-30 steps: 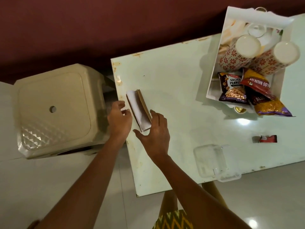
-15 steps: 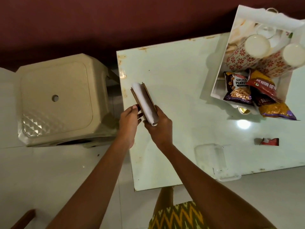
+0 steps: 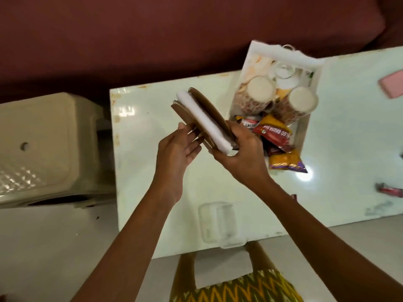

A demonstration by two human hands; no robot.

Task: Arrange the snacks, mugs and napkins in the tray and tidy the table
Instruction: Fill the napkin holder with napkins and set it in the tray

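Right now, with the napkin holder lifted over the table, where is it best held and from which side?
Best gripped at its near lower end, across the two brown side plates, coming from the person's side. The napkin holder lies tilted, its long axis pointing away, white napkins sandwiched between flat plates. The right hand already clamps that end; the left hand steadies the left plate.

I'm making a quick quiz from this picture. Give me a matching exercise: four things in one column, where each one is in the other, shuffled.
Things:
1. napkin holder
2. mugs
3. clear box
4. pink object

Places:
A. near table edge
B. far right of the table
C. in the right hand
D. in the tray

Pairs: 1-C, 2-D, 3-A, 4-B
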